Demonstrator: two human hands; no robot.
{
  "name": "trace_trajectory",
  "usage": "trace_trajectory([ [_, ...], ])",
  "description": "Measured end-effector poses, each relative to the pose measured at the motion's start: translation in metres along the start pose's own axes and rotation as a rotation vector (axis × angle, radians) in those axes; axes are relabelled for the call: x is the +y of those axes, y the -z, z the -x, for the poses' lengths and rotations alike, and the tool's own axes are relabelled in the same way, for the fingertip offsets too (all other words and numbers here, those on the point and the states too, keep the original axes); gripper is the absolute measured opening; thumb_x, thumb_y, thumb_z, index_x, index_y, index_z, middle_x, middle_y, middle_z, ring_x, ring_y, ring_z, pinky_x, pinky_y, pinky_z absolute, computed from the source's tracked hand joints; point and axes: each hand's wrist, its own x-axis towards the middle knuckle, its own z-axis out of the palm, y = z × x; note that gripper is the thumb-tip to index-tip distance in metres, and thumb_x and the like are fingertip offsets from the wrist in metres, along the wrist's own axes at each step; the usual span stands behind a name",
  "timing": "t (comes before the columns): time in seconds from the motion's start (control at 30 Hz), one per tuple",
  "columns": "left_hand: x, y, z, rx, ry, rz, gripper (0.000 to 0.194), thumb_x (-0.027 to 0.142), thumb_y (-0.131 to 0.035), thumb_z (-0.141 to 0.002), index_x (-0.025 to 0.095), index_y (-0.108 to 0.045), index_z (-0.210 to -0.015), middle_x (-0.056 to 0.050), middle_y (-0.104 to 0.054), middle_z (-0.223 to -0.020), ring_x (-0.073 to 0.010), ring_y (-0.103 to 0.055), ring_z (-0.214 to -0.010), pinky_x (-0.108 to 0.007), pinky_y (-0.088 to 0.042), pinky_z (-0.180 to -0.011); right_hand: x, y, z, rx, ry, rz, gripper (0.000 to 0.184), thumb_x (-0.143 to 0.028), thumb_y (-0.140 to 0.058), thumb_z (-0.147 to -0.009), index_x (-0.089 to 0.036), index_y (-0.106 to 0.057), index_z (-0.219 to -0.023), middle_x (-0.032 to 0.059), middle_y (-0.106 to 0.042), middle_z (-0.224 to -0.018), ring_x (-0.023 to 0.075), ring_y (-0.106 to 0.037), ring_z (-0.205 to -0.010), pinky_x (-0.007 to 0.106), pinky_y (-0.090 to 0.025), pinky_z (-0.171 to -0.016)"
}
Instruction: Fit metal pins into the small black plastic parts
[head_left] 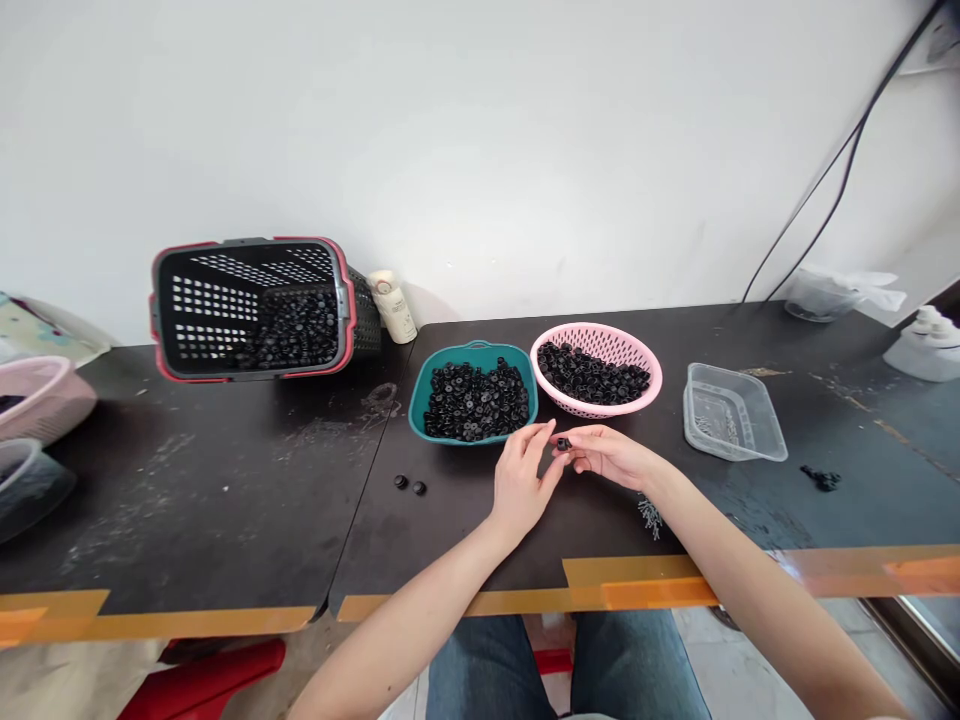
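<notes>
A small black plastic part (564, 444) is pinched in the fingertips of my right hand (606, 452), in front of the pink basket. My left hand (523, 474) comes up close from the other side, thumb and fingers apart, with nothing visible between them. Whether its fingertips touch the part I cannot tell. Behind my hands stand a teal tray (420, 425) full of small round black parts and a pink oval basket (654, 375) of black parts. Two round black caps (410, 485) lie to the left of my left hand. Thin grey metal pieces (650, 515) lie under my right forearm.
A dark basket with a red rim (346, 310) lies on its side, black parts inside. Beside it leans a white bottle (394, 307). To the right are a clear plastic box (739, 415) and a black cluster of parts (821, 478). Orange tape (517, 600) lines the table's front edge.
</notes>
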Motion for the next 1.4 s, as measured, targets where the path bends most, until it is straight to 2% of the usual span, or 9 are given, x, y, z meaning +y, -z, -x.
trace_trajectory([
  [0.13, -0.0022, 0.0011, -0.0013, 0.009, -0.004, 0.003, 0.028, 0.026, -0.058, -0.088, 0.025, -0.061, -0.116, -0.005, -0.064, -0.105, -0.0177, -0.057, -0.097, -0.034, -0.05, -0.087, 0.0029, 0.0021, -0.0009, 0.015, 0.006, 0.03, 0.021, -0.032, -0.071, -0.081, -0.014, -0.073, -0.089, 0.0056, -0.069, -0.078, 0.0098, -0.062, -0.071, 0.018, -0.049, -0.062],
  [0.27, -0.0032, 0.0007, -0.0001, 0.051, 0.016, 0.034, 0.024, 0.026, -0.061, -0.086, 0.024, -0.065, -0.11, -0.005, -0.065, -0.099, -0.0183, -0.058, -0.093, -0.035, -0.051, -0.083, 0.0019, 0.0013, -0.0025, 0.072, 0.03, 0.047, 0.023, -0.031, -0.077, -0.074, -0.017, -0.073, -0.092, 0.0027, -0.068, -0.075, 0.0098, -0.062, -0.068, 0.02, -0.051, -0.062],
  [0.43, -0.0028, -0.0009, -0.0004, 0.079, 0.054, 0.105, 0.024, 0.026, -0.062, -0.085, 0.025, -0.065, -0.109, -0.005, -0.065, -0.098, -0.018, -0.06, -0.092, -0.034, -0.052, -0.084, -0.0005, -0.0003, -0.0029, 0.18, 0.099, 0.079, 0.023, -0.026, -0.081, -0.067, -0.018, -0.074, -0.088, 0.0011, -0.069, -0.074, 0.0105, -0.063, -0.065, 0.021, -0.053, -0.06],
  [0.6, -0.0024, -0.0016, -0.0005, 0.061, 0.105, 0.15, 0.024, 0.025, -0.061, -0.086, 0.024, -0.065, -0.109, -0.004, -0.065, -0.097, -0.0177, -0.061, -0.093, -0.033, -0.051, -0.085, 0.0011, -0.0017, -0.0031, 0.15, 0.139, 0.155, 0.024, -0.03, -0.079, -0.07, -0.017, -0.074, -0.089, 0.0039, -0.071, -0.076, 0.0122, -0.065, -0.068, 0.023, -0.055, -0.063],
  [0.87, -0.0012, -0.0007, 0.0005, 0.022, 0.182, 0.24, 0.026, 0.027, -0.061, -0.085, 0.024, -0.065, -0.111, -0.004, -0.066, -0.098, -0.0154, -0.062, -0.083, -0.03, -0.053, -0.08, 0.0029, -0.003, -0.0062, 0.206, 0.19, 0.229, 0.025, -0.03, -0.082, -0.064, -0.019, -0.076, -0.086, 0.004, -0.073, -0.078, 0.0133, -0.065, -0.067, 0.028, -0.055, -0.065],
  [1.07, -0.0024, -0.0027, 0.0011, 0.072, 0.236, 0.342, 0.024, 0.027, -0.061, -0.085, 0.023, -0.066, -0.108, -0.004, -0.067, -0.1, -0.014, -0.064, -0.079, -0.03, -0.055, -0.077, 0.0021, -0.0042, -0.0054, 0.233, 0.226, 0.228, 0.026, -0.028, -0.082, -0.065, -0.018, -0.076, -0.089, 0.0041, -0.072, -0.074, 0.0133, -0.064, -0.065, 0.028, -0.055, -0.064],
  [1.2, -0.0028, -0.0047, 0.0008, 0.104, 0.317, 0.388, 0.033, 0.028, -0.065, -0.082, 0.023, -0.062, -0.115, -0.005, -0.068, -0.102, -0.015, -0.065, -0.081, -0.03, -0.056, -0.076, 0.0021, -0.0032, -0.0052, 0.243, 0.235, 0.219, 0.033, -0.029, -0.081, -0.066, -0.02, -0.074, -0.096, 0.0034, -0.072, -0.075, 0.013, -0.064, -0.064, 0.028, -0.055, -0.064],
  [1.4, 0.0005, -0.0048, 0.001, 0.133, 0.316, 0.384, 0.038, 0.027, -0.068, -0.079, 0.023, -0.06, -0.116, -0.005, -0.069, -0.1, -0.0158, -0.066, -0.082, -0.032, -0.056, -0.077, 0.001, -0.0052, -0.0057, 0.259, 0.266, 0.255, 0.027, -0.032, -0.081, -0.065, -0.019, -0.075, -0.088, 0.0037, -0.071, -0.074, 0.0137, -0.063, -0.066, 0.027, -0.053, -0.063],
])
